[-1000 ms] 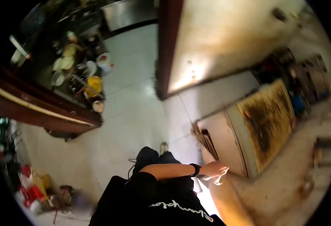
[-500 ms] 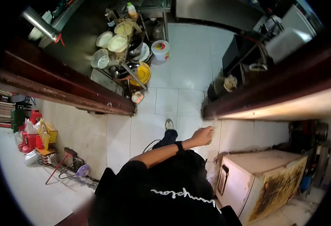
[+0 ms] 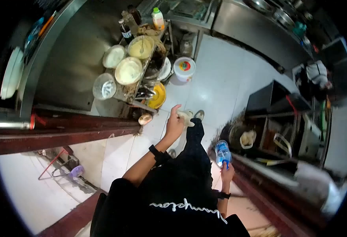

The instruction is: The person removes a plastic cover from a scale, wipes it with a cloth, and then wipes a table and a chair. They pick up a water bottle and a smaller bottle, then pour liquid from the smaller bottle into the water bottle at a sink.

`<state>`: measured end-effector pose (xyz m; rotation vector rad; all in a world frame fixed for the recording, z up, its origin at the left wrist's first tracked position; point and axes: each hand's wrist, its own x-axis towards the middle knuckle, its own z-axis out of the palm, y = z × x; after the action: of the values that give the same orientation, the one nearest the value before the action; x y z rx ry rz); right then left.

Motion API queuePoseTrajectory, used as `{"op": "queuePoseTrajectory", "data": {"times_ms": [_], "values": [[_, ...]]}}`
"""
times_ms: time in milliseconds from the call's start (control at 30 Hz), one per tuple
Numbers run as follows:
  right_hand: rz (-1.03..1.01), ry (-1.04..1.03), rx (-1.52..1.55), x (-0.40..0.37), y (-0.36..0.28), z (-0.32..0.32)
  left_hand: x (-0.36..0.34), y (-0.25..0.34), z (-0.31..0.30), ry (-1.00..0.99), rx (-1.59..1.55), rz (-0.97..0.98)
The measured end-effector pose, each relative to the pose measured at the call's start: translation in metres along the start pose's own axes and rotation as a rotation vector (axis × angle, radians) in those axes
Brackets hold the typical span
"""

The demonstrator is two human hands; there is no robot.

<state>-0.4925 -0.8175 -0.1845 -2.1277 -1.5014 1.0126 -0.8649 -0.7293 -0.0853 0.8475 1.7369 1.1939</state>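
Observation:
My left hand (image 3: 174,127) is out in front of my body, its fingers closed on a pale, crumpled, cloth-like thing (image 3: 187,117). What exactly that is I cannot tell. Low on the right, my right hand (image 3: 227,173) grips a clear plastic bottle (image 3: 221,151) with a blue label by its blue top end. The bottle hangs beside my leg, close to the dark red door frame. Each wrist has a black band.
A rack at the left holds bowls of pale batter or paste (image 3: 128,71), a dark bottle (image 3: 125,32) and a white-green bottle (image 3: 157,19). A white bucket (image 3: 184,70) stands on the tiled floor (image 3: 213,87). Cluttered shelves (image 3: 276,126) line the right.
I have moved forward into the doorway and turned. My left hand has swung left and now shows the pale thing; my right hand with the bottle has come into view.

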Motion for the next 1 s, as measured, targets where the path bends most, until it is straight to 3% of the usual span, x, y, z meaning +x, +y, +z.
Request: {"op": "queuePoseTrajectory", "data": {"times_ms": [33,67,100,233,300,467,567,700,767,833,967,1000], "values": [[-0.019,0.013,-0.114,0.037,-0.017,-0.003,0.026,0.008,0.002,0.031,-0.015,0.024],[0.01,0.002,0.062,0.082,-0.011,0.004,0.052,0.015,0.004,0.023,-0.085,0.009],[-0.007,-0.034,0.167,0.108,-0.066,-0.013,0.078,0.022,0.009,0.073,-0.112,0.02],[-0.34,-0.004,-0.029,0.252,-0.17,-0.042,0.184,0.065,0.034,0.205,-0.153,0.087],[-0.461,0.041,-0.077,0.28,-0.265,-0.072,0.228,0.08,0.053,0.252,-0.231,0.206],[-0.638,-0.051,-0.042,0.386,-0.406,-0.093,0.327,0.177,0.068,0.259,-0.448,0.198],[-0.487,-0.227,0.108,0.449,-0.478,-0.095,0.394,0.213,0.067,0.253,-0.516,0.242],[-0.549,-0.29,0.108,0.538,-0.549,-0.086,0.504,0.248,0.06,0.264,-0.6,0.363],[-0.563,-0.301,0.073,0.568,-0.587,-0.084,0.556,0.268,0.053,0.253,-0.573,0.292],[-0.586,-0.315,0.056,0.594,-0.62,-0.082,0.606,0.282,0.062,0.377,-0.585,0.33],[-0.923,-0.221,-0.197,0.654,-0.676,-0.072,0.684,0.288,0.068,0.399,-0.294,0.373],[-0.93,-0.22,-0.258,0.654,-0.699,-0.071,0.697,0.283,0.066,0.382,-0.074,0.366]]}}
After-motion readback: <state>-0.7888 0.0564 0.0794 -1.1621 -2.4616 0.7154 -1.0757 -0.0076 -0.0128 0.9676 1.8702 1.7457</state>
